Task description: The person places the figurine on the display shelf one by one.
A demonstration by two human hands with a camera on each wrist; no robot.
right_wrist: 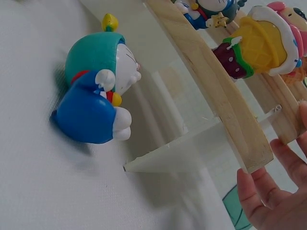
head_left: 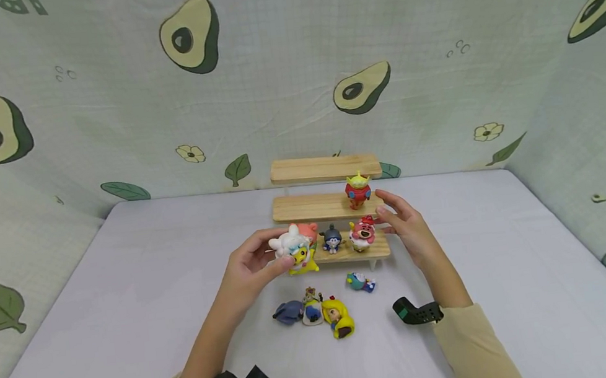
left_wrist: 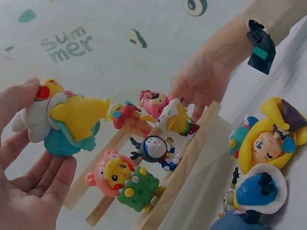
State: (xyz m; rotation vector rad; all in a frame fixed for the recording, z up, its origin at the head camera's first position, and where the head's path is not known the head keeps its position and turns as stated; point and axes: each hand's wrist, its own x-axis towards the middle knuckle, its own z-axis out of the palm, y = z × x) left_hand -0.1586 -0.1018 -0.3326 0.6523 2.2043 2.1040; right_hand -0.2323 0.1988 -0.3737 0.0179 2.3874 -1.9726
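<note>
My left hand [head_left: 255, 263] pinches a yellow figurine with a white hood [head_left: 300, 255] between thumb and fingers, in front of the left end of a wooden stepped shelf [head_left: 333, 204]. In the left wrist view this yellow figurine [left_wrist: 76, 112] hangs tilted, clear of the planks. My right hand [head_left: 404, 221] is at the shelf's right end, its fingers apart and the fingertips by the plank ends [right_wrist: 254, 155]. Nearest to it stand a pink bear figurine [head_left: 363, 234] on the lowest plank and a red figurine with a yellow-green head [head_left: 358, 191] on the middle one.
The lowest plank also bears a dark-hooded figurine [head_left: 332, 239] and a pink-hooded yellow figurine [left_wrist: 120, 177]. On the white table before the shelf lie a blue figurine with a teal cap [right_wrist: 96, 91], a grey-blue figurine [head_left: 288, 313], a crowned figurine [head_left: 312, 307] and a yellow-haired figurine [head_left: 338, 317].
</note>
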